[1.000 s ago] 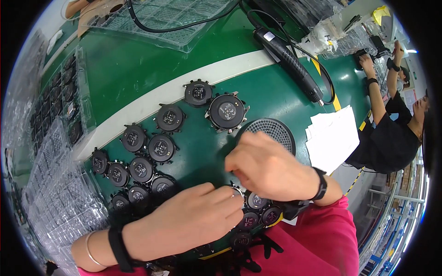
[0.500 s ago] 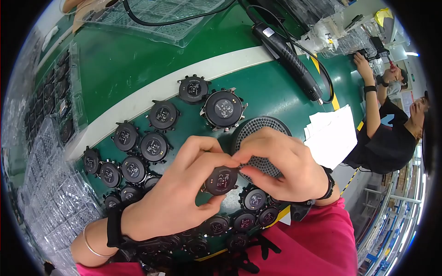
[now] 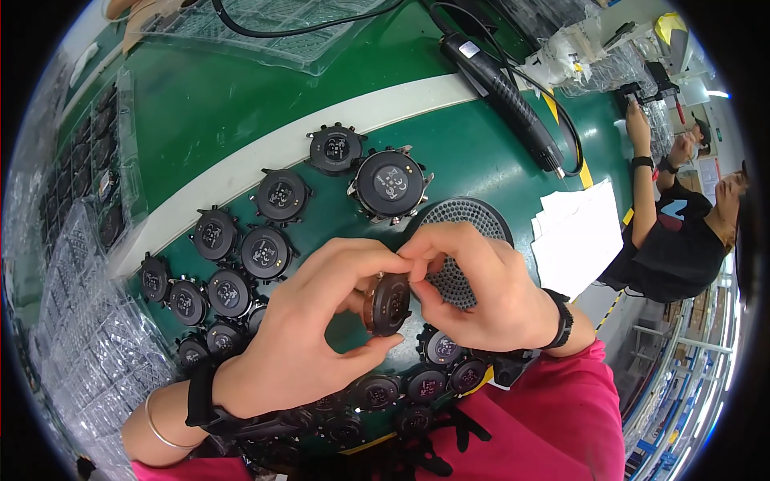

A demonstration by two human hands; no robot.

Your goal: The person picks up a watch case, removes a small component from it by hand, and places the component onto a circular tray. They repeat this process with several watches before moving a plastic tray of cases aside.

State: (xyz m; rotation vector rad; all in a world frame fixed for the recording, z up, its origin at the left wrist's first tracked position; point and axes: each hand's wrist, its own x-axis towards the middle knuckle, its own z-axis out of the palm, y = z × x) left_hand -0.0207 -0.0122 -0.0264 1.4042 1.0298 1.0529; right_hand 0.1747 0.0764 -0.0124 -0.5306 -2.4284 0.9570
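Note:
My left hand [image 3: 309, 325] holds a round black watch case [image 3: 391, 305] on edge between thumb and fingers, its back tilted to the right and a coppery rim showing. At the top edge of that case, my right hand [image 3: 485, 289] has thumb and forefinger pinched together; whatever is between them is too small or hidden to make out. Beneath the right hand lies a round grey pad [image 3: 461, 216] with a dotted surface, partly covered. A larger watch case [image 3: 391, 186] with metal lugs rests face down just beyond my hands.
Several watch cases [image 3: 228, 292] lie face down to the left, others [image 3: 427, 385] near my body. A black electric screwdriver [image 3: 505, 100] with a cable lies at the far right, beside white papers [image 3: 573, 236]. Plastic trays [image 3: 96, 313] stand left. Another person [image 3: 682, 232] works at right.
The held watch case has turned from back facing up to standing more on its edge, showing its side. My right fingers stay pinched at its top. The other person's arm has shifted slightly.

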